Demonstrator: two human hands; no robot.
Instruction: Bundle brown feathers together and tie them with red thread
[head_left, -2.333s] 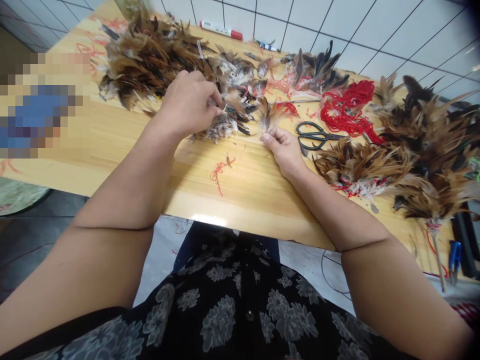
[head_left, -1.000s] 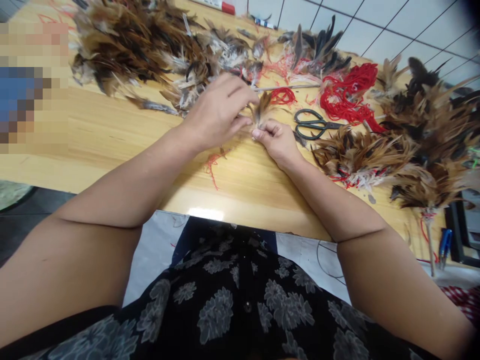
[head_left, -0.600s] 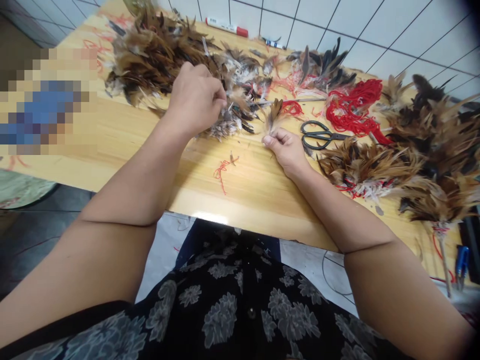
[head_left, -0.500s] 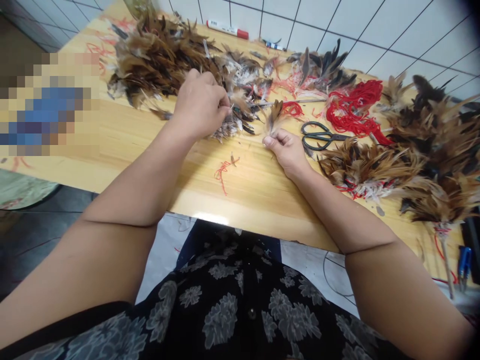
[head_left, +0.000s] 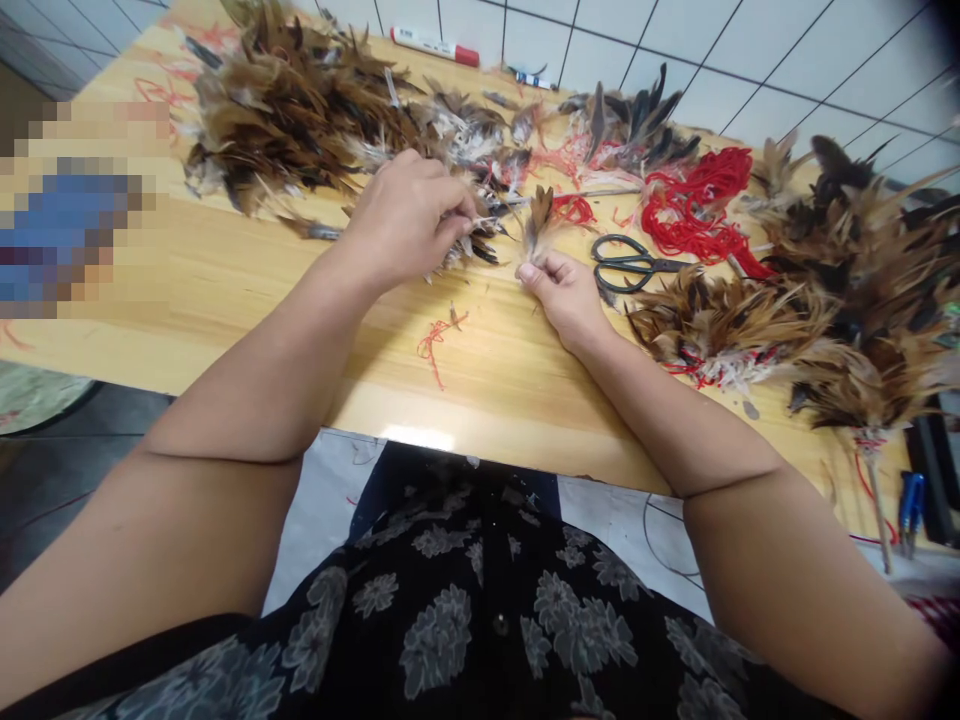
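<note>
My right hand (head_left: 564, 292) pinches a small bunch of brown feathers (head_left: 538, 222) by the base between thumb and forefinger, tips pointing up. To its left, my left hand (head_left: 420, 215) is closed with its fingertips together over the loose feathers (head_left: 484, 245). A thin pale quill shows at those fingertips, seemingly a feather; the hand itself hides most of it. Behind this hand lies a large heap of brown feathers (head_left: 292, 110). Black-handled scissors (head_left: 626, 265) rest on the table just right of my right hand.
Red string (head_left: 701, 205) lies tangled behind the scissors. Tied brown feather bundles (head_left: 727, 320) and a feather duster with a stick handle (head_left: 876, 500) are at the right, near blue snips (head_left: 911, 505). A red-capped marker (head_left: 435, 47) lies by the tiled wall. Red thread scraps (head_left: 435, 345) lie in front.
My left hand has shifted slightly right toward my right hand, and the pale quill at its fingertips shows more. My right hand still holds its feathers. The whole view has shifted a little.
</note>
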